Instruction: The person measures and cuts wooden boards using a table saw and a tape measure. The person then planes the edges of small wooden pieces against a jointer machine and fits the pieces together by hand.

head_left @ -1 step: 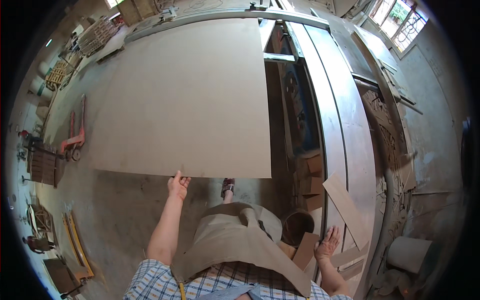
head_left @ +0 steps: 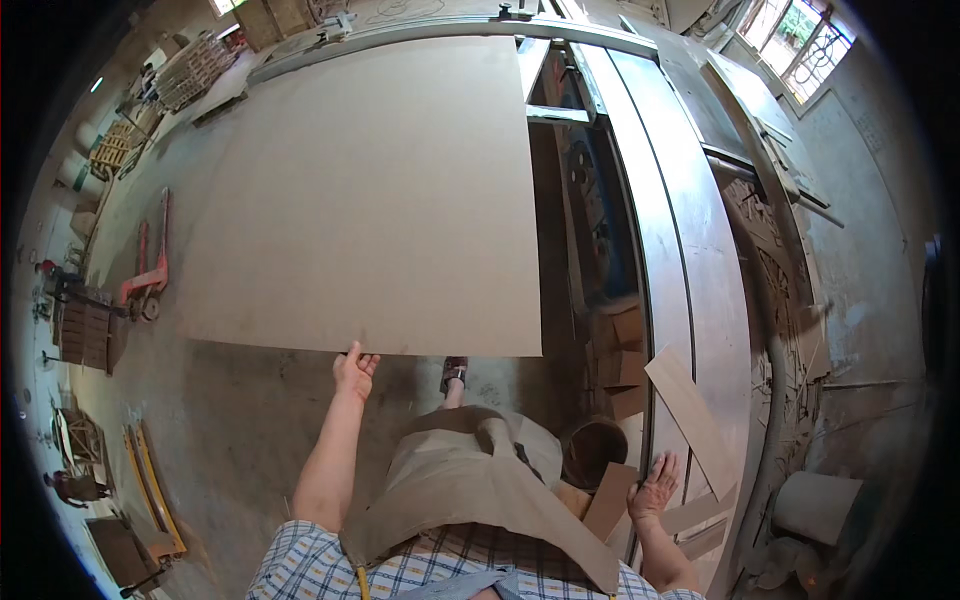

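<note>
A large, flat tan board (head_left: 370, 200) reaches from the long metal fence (head_left: 440, 43) at the far side almost to my body. At its near edge my left hand (head_left: 354, 370) is closed, thumb against the edge and fingers curled beneath. Off to the right, my right hand (head_left: 655, 487) lies open on the side of the long metal machine bed (head_left: 655, 230), its fingers stretched out. Close to that hand, a slanted light board strip (head_left: 690, 412) and a few other offcuts (head_left: 700, 515) rest on the bed. My right hand holds nothing that I can see.
Under the bed's left side stand a round bin (head_left: 595, 450) and brown board pieces (head_left: 625, 370). A red pallet jack (head_left: 150, 275) stands on the left floor, with yellow forks (head_left: 150, 490) nearer. At the far left are stacked pallets (head_left: 195, 72). More scraps (head_left: 775, 270) lie beyond the bed.
</note>
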Demonstrator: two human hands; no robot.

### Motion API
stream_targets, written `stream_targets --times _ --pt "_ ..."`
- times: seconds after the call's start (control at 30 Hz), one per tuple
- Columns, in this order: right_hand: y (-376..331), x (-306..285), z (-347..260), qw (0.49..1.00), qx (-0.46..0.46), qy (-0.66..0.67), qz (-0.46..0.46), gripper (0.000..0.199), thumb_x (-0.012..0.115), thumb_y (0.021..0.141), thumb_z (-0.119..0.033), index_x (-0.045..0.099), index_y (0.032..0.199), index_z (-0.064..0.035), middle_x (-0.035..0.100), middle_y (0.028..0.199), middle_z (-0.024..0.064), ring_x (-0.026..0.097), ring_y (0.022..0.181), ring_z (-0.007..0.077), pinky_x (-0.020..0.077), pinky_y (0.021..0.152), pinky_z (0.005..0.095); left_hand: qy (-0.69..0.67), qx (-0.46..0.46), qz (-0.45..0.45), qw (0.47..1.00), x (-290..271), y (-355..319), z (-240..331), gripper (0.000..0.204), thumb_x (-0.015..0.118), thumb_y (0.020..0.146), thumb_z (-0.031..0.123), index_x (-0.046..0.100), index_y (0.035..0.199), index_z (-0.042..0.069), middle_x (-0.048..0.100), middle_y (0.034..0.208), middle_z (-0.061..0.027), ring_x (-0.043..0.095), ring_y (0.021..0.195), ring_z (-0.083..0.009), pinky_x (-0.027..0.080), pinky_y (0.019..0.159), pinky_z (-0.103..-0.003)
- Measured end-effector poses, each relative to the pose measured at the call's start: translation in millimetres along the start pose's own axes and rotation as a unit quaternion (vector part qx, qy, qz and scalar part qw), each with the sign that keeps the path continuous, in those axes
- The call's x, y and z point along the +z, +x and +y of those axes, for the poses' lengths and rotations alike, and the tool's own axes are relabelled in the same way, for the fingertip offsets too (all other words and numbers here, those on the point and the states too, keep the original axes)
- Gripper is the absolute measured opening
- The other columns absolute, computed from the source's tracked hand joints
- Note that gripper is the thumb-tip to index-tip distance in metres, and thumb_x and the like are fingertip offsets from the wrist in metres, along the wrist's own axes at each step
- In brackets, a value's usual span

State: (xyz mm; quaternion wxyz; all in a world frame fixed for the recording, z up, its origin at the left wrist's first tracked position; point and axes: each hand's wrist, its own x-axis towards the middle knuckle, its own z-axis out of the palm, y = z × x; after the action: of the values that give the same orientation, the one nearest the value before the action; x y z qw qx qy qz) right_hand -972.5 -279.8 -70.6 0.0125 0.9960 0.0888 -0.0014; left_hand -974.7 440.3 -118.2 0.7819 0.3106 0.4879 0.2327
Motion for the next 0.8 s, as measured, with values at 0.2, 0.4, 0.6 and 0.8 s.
stream_targets --times 0.2,0.4,0.6,0.8 --pt "-31 21 22 1.000 -0.013 -0.008 0.013 0.102 0.073 0.077 -0.016 0.024 0.165 0.0013 0.023 0.173 0.0258 0.018 0.162 0.0474 0.0178 0.130 0.0607 -0.004 0.000 -0.023 1.000 -27 -31 -13 0.023 0.068 0.108 0.016 0.052 0.120 0.005 0.067 0.106 -0.0106 0.068 0.085 -0.0232 0.067 0.076 -0.042" --pt "-79 25 18 0.999 0.036 -0.023 -0.019 0.095 0.073 0.083 -0.017 0.027 0.164 0.0029 0.029 0.170 0.0269 0.023 0.160 0.0498 0.0199 0.130 0.0626 0.016 -0.034 -0.049 0.998 -75 -63 -15 0.022 0.067 0.108 0.016 0.053 0.119 0.003 0.068 0.104 -0.0115 0.069 0.086 -0.0232 0.067 0.076 -0.043" --pt "-27 -41 -77 0.956 0.050 0.288 -0.037 0.058 0.074 0.096 -0.019 0.055 0.145 0.0056 0.061 0.143 0.0280 0.058 0.133 0.0444 0.0453 0.115 0.0479 0.018 -0.074 -0.059 0.995 -89 -115 -3 0.019 0.063 0.111 0.017 0.057 0.116 0.000 0.068 0.104 -0.0114 0.068 0.083 -0.0220 0.067 0.078 -0.043" --pt "135 -51 -206 0.647 0.183 0.701 -0.238 0.044 0.068 0.106 -0.034 0.064 0.126 0.0046 0.068 0.102 0.0019 0.061 0.097 0.0140 0.0501 0.086 0.0305 0.019 -0.116 -0.115 0.986 -107 -141 -5 0.018 0.063 0.110 0.017 0.058 0.115 0.000 0.068 0.101 -0.0105 0.067 0.084 -0.0205 0.065 0.079 -0.042"
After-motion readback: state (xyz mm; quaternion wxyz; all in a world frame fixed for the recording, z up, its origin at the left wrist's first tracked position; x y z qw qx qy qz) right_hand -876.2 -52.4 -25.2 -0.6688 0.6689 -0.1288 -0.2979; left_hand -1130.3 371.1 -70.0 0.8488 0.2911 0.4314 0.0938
